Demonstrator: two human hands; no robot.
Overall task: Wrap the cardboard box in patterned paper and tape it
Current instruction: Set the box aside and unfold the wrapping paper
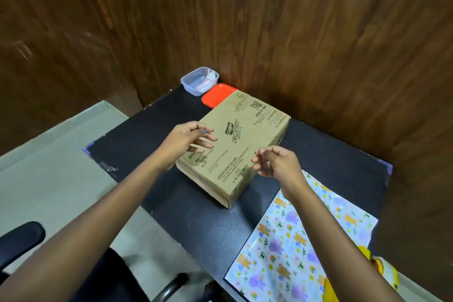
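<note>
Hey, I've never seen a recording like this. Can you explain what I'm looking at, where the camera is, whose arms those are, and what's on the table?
There is no machine here. This is a single picture from a wide-angle camera worn on a person's head, looking forward and down, so the two bare arms are that person's own. The left hand and right hand are over a printed cardboard box that lies flat on a dark table. The left fingers are loosely spread. The right ones are curled, and I cannot tell whether they pinch anything. A sheet of patterned paper lies to the right, nearer the person, not yet around the box. Behind the box are a red lid and a clear plastic tub.
</note>
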